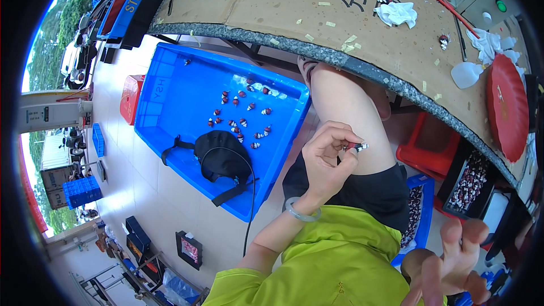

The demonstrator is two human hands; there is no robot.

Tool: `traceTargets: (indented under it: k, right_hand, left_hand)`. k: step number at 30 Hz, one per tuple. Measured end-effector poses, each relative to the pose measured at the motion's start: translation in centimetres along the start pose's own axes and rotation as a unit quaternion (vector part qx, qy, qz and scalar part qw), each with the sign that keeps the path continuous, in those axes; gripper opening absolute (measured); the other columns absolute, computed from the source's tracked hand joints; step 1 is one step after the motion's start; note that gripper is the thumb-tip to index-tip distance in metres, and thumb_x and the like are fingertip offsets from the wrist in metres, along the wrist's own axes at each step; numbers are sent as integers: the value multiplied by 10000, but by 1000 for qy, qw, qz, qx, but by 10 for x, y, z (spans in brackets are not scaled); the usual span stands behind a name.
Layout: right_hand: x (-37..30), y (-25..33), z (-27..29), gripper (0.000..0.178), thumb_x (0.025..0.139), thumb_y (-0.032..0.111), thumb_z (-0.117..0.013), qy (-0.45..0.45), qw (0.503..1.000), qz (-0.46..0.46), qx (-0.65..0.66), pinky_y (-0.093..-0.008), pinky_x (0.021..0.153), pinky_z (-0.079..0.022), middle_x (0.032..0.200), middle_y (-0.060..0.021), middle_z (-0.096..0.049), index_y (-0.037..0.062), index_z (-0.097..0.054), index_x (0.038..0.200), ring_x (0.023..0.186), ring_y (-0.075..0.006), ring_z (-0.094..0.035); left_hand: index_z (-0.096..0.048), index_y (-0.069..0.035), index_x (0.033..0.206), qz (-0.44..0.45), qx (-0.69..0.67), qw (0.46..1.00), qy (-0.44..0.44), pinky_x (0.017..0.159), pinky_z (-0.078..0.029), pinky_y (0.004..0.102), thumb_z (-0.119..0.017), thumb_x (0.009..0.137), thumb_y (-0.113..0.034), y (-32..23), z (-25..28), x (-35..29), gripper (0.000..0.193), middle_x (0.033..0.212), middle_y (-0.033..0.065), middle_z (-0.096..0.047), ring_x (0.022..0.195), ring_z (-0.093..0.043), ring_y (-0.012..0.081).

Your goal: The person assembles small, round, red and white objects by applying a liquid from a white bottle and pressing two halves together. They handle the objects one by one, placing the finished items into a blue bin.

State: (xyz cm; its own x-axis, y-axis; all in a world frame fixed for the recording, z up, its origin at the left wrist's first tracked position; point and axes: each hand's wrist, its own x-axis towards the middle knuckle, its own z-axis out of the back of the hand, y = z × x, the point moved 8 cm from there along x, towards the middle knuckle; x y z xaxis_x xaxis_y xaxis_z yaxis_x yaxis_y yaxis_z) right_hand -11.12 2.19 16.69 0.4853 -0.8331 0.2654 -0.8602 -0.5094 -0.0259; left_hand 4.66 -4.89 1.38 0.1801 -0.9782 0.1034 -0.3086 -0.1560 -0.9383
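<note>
Between the thumb and fingertips of my left hand (327, 161) is a small red, black and white figurine piece (357, 147), held above my thigh. A pale bangle (302, 211) circles that wrist. At the lower right my right hand (453, 260) is raised with its fingers spread and nothing in them. To the left of my legs stands a large blue bin (187, 96), with several small red-and-white pieces (243, 122) scattered on its bottom. A black bag with straps (222, 156) lies at the bin's near side, a thin cable running down from it.
A cardboard-covered table (255, 8) crosses the far side, its dark edge above my knee. It bears crumpled white tissue (396, 15) and a red scalloped plate (506, 107). Beneath are a red stool (429, 144) and a black tray of small pieces (468, 182). A blue crate (423, 218) stands by my right hip.
</note>
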Motion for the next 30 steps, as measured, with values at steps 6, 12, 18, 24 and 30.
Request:
traceTargets:
  k: [6, 12, 18, 24, 30]
  right_hand:
    - [-7, 2, 10, 894, 786, 40, -607, -33, 992, 43, -117, -703, 811, -422, 1482, -91, 113, 182, 1, 1427, 1066, -401, -431]
    - [-18, 16, 1, 897, 777, 30, -606, 4, 996, -14, -83, -697, 813, -426, 1484, -96, 104, 181, -6, 1425, 1068, -405, -433]
    - [-8, 5, 12, 913, 735, 39, -671, -35, 997, 9, -70, -668, 789, -451, 1482, -107, 55, 175, -82, 1419, 1065, -396, -445]
    - [12, -1, -2, 935, 725, 84, -726, -45, 999, -1, 26, -642, 778, -461, 1492, -104, 72, 173, -117, 1429, 1116, -396, -421]
    - [25, 42, 61, 458, 742, 22, -655, -170, 782, 148, -582, -358, 728, -483, 1211, -226, -409, 16, -444, 1149, 837, -258, -548]
  left_hand:
    - [-579, 94, 837, 0, 10, 1000, 2, 605, -484, 221, -428, 641, 169, 2, 1, -1, 259, 902, 111, -504, 729, -589, 139]
    - [-579, 94, 836, 7, -1, 1000, 1, 607, -480, 222, -432, 652, 168, 0, -2, 1, 247, 901, 111, -504, 728, -588, 138]
    - [-578, 92, 831, 4, 0, 1000, 1, 599, -474, 221, -436, 655, 168, 1, 0, 0, 238, 897, 114, -509, 701, -575, 129]
    - [-578, 86, 829, 14, -7, 1000, 0, 575, -453, 212, -428, 651, 169, 1, -1, 1, 247, 886, 110, -511, 681, -571, 127]
    - [-574, 73, 864, 138, -142, 980, 31, 568, -427, 216, -439, 710, 96, 22, -3, -1, 206, 879, 103, -518, 643, -528, 119]
